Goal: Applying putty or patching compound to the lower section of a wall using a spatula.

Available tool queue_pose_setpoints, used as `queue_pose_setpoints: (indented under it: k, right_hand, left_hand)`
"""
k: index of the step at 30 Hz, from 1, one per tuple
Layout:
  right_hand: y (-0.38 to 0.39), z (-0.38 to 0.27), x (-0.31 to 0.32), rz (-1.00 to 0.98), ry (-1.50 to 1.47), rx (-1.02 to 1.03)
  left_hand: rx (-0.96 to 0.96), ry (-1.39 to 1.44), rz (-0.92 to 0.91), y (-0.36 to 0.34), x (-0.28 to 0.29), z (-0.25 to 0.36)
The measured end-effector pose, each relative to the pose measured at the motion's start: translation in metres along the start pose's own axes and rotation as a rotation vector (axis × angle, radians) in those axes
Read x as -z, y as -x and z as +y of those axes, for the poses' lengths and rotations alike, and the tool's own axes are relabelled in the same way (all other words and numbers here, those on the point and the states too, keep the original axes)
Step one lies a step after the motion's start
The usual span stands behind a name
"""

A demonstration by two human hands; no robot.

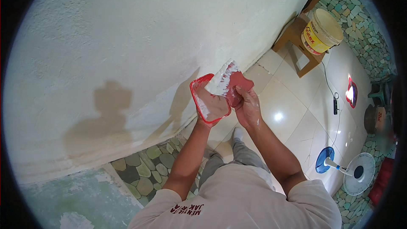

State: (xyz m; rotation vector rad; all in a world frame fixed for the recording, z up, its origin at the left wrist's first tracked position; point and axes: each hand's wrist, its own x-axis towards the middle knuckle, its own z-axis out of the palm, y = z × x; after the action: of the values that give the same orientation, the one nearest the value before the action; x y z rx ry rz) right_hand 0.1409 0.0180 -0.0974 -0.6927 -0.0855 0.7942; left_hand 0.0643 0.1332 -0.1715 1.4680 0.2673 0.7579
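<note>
My left hand (207, 122) grips a shallow red plastic tray (226, 115) from beneath, most of its fingers hidden under it. Pale putty smears coat the tray's inside. Between the thumb and fingers of my right hand (249, 105) is a flat red putty scraper (240, 84). Its broad edge carries thick white putty and is over the tray's upper right part. Whether the scraper touches the tray's rim, I cannot tell. A whitish plastered wall (140, 29) rises in front of me, rough at the upper left and smoother near the tray.
A yellow and white bucket (319, 34) stands on a wooden stool (292, 34) at the far right. A white and blue fan (358, 173) is at the lower right. A cable with a black power strip (335, 104) crosses the tiled floor (292, 89). Further right sits a bright lamp (351, 93).
</note>
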Motion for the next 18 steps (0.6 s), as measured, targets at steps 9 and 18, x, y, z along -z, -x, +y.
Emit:
queue_pose_setpoints:
  k: [9, 18]
  right_hand:
    - [-0.056, 0.066, -0.006, 0.100, 0.040, 0.203]
    - [-0.097, 0.122, -0.130, 0.182, 0.498, 0.652]
  left_hand:
    - [0.407, 1.406, -0.092, 0.087, 0.115, -0.076]
    - [0.355, 1.540, 0.069, 0.181, 0.140, -0.007]
